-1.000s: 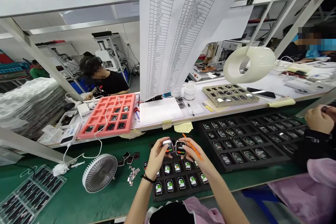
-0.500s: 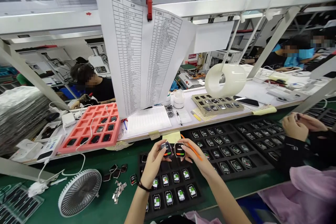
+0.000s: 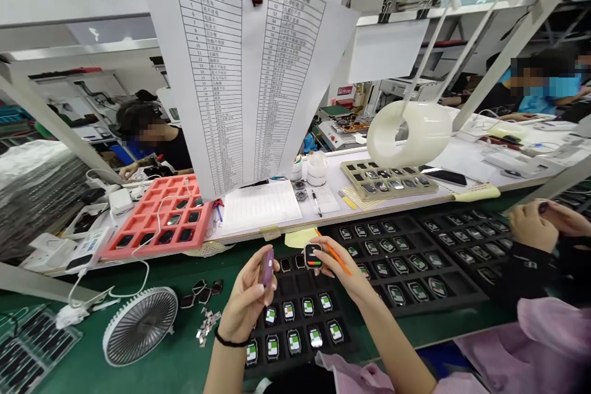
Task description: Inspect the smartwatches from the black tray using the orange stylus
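Observation:
In the head view my left hand (image 3: 244, 295) grips a smartwatch (image 3: 268, 268) turned edge-on, its purple side facing me and its screen out of sight. My right hand (image 3: 339, 268) holds a second smartwatch (image 3: 313, 256) by its right edge, with the lit dark screen towards me. An orange stick (image 3: 338, 258) lies across the fingers of that same hand; its exact kind is unclear. Both hands are above a black foam tray (image 3: 295, 284) with several smartwatches (image 3: 294, 340) in its slots, their screens showing green and white blocks.
Right of my hands lie more black watch trays (image 3: 455, 292), near a co-worker's hands (image 3: 538, 228). A round fan (image 3: 141, 326) and loose watches (image 3: 202, 291) are on the left. The shelf carries a pink tray (image 3: 154, 197); a printed sheet (image 3: 252, 74) hangs ahead.
My left hand has moved left and turned its smartwatch from screen-up to edge-on, apart from the other one. My right hand keeps its watch and the orange stick. The view has shifted slightly.

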Demonstrator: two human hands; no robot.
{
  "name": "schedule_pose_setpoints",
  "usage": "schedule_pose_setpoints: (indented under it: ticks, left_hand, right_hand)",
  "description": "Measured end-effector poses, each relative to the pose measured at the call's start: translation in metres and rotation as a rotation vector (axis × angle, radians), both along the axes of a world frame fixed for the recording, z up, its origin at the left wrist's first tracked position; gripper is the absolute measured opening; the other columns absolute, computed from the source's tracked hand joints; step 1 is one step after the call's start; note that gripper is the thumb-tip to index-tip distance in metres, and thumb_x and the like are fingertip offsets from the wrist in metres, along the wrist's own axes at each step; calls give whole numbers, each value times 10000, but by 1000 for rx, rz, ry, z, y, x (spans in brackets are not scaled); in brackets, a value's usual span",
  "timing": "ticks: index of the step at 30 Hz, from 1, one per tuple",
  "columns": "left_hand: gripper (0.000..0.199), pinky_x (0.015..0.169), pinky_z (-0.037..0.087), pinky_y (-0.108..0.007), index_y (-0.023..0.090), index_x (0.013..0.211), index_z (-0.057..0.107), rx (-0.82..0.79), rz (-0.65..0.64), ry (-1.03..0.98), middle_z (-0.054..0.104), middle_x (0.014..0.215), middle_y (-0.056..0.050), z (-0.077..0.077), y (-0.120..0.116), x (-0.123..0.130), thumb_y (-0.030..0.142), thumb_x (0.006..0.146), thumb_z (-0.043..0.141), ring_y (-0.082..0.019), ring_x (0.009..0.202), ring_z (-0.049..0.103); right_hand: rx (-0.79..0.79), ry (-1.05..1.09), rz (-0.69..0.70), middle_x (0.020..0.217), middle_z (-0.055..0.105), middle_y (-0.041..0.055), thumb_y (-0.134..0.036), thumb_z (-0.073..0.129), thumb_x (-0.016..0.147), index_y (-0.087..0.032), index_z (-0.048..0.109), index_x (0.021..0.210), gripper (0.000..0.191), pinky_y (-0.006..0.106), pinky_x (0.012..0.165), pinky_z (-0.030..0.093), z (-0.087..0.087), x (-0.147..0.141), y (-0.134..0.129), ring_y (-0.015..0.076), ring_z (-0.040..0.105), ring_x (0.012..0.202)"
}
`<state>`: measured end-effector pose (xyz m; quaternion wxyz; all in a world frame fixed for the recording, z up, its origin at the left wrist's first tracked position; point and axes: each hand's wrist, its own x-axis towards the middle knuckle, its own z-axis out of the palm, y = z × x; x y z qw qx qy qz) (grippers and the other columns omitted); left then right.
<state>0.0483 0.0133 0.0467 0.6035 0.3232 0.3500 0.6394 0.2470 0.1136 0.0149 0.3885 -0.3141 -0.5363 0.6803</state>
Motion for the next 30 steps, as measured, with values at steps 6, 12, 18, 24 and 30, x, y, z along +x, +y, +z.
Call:
schedule_pose_setpoints:
  ticks: [6, 12, 18, 24, 30]
  left_hand:
    - [604, 526, 421, -195, 231, 1301, 505, -110, 151, 301, 652, 1077, -104, -14, 14, 9, 328, 752, 734, -108, 675, 564]
    - [485, 488, 403, -196, 212, 1266, 507, -94, 217, 359, 637, 1082, -107, -39, 23, 20, 434, 845, 599, -127, 697, 609]
    - [482, 504, 408, -209, 216, 1210, 540, -76, 251, 399, 659, 986, -79, -49, 23, 19, 403, 787, 677, -123, 678, 583]
    - [477, 455, 346, -190, 224, 1210, 539, -115, 257, 388, 647, 966, -59, -46, 25, 22, 441, 799, 650, -96, 619, 543]
    - [479, 473, 368, -199, 221, 1227, 533, -145, 194, 417, 636, 969, -61, -46, 34, 32, 461, 820, 615, -105, 638, 555]
  right_hand:
    - [-26, 1, 29, 811, 582, 7, -457, 604, 832, -223, 583, 1027, 306, 237, 440, 268, -7, -5, 5, 118, 560, 572]
    - [-48, 9, 63, 957, 595, 32, -408, 610, 838, -242, 567, 1083, 298, 235, 461, 280, -20, 4, 5, 109, 559, 613]
    - [-41, -7, 52, 869, 577, 13, -414, 596, 849, -243, 563, 1089, 297, 239, 463, 290, -22, 1, 3, 121, 577, 616]
    - [-30, 73, 28, 867, 573, 5, -395, 612, 837, -244, 577, 1043, 258, 228, 434, 264, -29, -3, 2, 114, 598, 598]
    - [-21, 110, -8, 881, 544, -2, -359, 596, 859, -254, 574, 1071, 238, 220, 445, 286, -31, 8, 1, 105, 600, 625]
